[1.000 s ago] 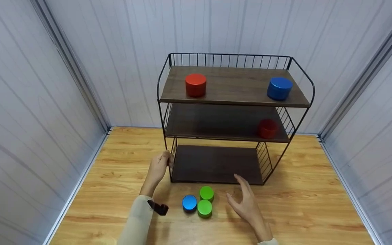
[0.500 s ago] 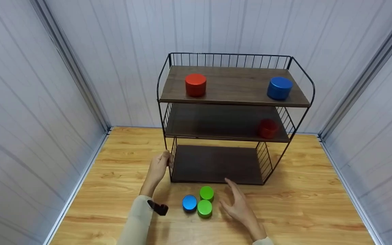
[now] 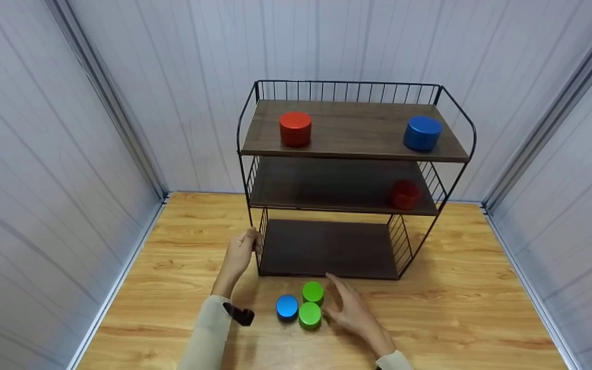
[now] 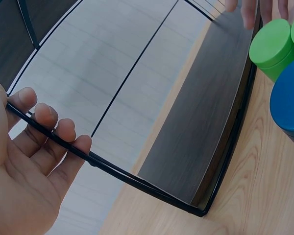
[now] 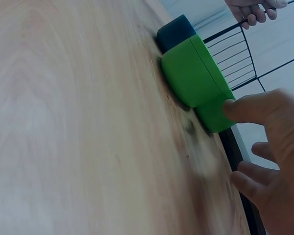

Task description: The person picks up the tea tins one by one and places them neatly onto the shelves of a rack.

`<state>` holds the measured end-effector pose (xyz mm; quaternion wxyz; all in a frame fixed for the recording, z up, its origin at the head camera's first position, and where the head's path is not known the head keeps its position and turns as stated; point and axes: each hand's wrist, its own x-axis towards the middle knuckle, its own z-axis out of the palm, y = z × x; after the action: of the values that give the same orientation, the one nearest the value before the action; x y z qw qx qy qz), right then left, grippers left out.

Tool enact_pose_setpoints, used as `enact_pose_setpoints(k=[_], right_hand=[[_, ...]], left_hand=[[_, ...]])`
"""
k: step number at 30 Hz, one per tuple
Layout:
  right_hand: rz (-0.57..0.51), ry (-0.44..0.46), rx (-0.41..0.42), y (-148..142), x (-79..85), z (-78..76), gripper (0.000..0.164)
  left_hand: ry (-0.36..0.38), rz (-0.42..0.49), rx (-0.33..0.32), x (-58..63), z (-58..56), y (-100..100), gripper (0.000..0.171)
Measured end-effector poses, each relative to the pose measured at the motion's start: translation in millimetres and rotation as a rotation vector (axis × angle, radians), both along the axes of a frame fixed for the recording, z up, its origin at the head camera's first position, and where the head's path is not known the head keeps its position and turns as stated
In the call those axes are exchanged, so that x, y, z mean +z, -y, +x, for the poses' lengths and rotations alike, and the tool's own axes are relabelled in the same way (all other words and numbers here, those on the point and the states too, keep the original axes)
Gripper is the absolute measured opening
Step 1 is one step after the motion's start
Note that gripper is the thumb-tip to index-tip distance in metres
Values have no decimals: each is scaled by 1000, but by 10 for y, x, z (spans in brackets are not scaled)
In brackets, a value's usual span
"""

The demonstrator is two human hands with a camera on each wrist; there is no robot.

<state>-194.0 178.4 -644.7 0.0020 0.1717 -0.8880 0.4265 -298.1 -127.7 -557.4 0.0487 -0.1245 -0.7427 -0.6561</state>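
Note:
My left hand (image 3: 239, 252) grips the black metal post (image 4: 63, 142) at the lower left of a three-tier shelf rack (image 3: 327, 249), fingers curled round it. Just right of two green round tins, my right hand (image 3: 353, 312) hovers with thumb and fingers spread and nothing between them. One green tin (image 3: 313, 292) sits farther back, the other green tin (image 3: 310, 315) nearer, side by side. A blue round tin (image 3: 287, 307) stands to their left. All three are on the wooden surface in front of the rack. In the right wrist view the thumb (image 5: 255, 108) overlaps the farther green tin.
The top shelf bears a red tin (image 3: 295, 129) at left and a blue tin (image 3: 422, 133) at right. Another red tin (image 3: 405, 195) stands on the middle shelf's right side. Pale panel walls (image 3: 70, 154) enclose the wooden surface (image 3: 172, 329) at the back and sides.
My right hand has moved left, closer to the green tins. The left hand keeps its grip on the post, and the tins have stayed in place.

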Motion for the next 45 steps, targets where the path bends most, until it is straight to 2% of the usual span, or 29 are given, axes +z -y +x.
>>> enact_pose_setpoints(k=[12, 23, 31, 42, 45], right_hand=[[66, 27, 65, 53, 51, -75, 70], [59, 71, 82, 79, 57, -119, 68], [74, 46, 98, 122, 63, -136, 64], [106, -6, 123, 175, 54, -202, 66], [120, -15, 131, 191, 59, -214, 66]], left_hand=[[0, -46, 5, -2, 24, 7, 61], [-8, -35, 12, -7, 15, 5, 57], [-16, -5, 9, -15, -1, 7, 55], [-12, -18, 11, -10, 1, 7, 57], [-5, -13, 37, 63, 55, -33, 55]])
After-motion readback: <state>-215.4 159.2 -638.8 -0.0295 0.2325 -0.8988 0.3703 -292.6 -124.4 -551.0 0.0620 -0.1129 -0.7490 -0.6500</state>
